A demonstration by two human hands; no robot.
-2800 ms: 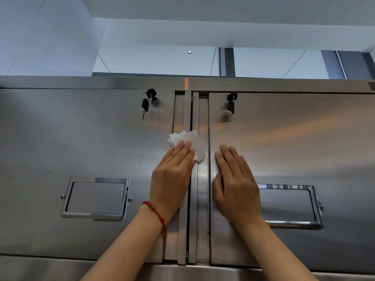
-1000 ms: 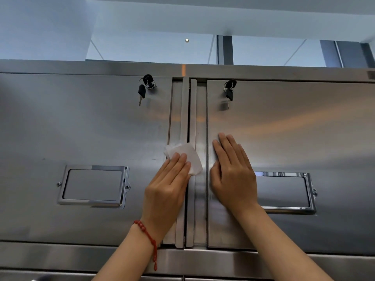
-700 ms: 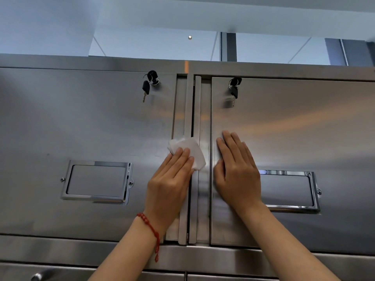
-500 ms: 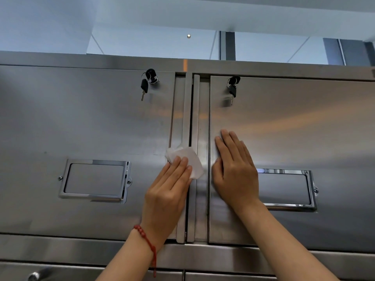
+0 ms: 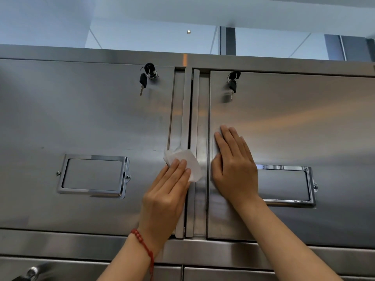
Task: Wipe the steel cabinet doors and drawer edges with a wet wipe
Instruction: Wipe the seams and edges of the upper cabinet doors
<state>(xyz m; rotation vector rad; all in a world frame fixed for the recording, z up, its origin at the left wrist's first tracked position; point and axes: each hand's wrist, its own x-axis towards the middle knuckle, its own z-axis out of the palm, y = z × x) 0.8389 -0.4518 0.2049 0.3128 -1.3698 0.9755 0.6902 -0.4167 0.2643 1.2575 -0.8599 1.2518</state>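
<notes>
Two steel cabinet doors fill the view: the left door (image 5: pixel 85 122) and the right door (image 5: pixel 294 122), split by vertical edge strips (image 5: pixel 189 110). My left hand (image 5: pixel 165 197) lies flat against the left door's inner edge and presses a crumpled white wet wipe (image 5: pixel 185 162) onto the strips; a red bead bracelet circles that wrist. My right hand (image 5: pixel 235 169) rests flat, fingers together, on the right door's inner edge with nothing in it.
Keys hang from a lock on each door, the left keys (image 5: pixel 147 77) and the right keys (image 5: pixel 232 83). Each door carries a chrome label frame, the left frame (image 5: pixel 93 176) and the right frame (image 5: pixel 288 184). Below runs a steel rail (image 5: pixel 60 242) above drawers with a knob (image 5: pixel 32 272).
My left hand has slid the wipe up and down the centre strips and now sits a little lower. My right hand has stayed pressed on the right door.
</notes>
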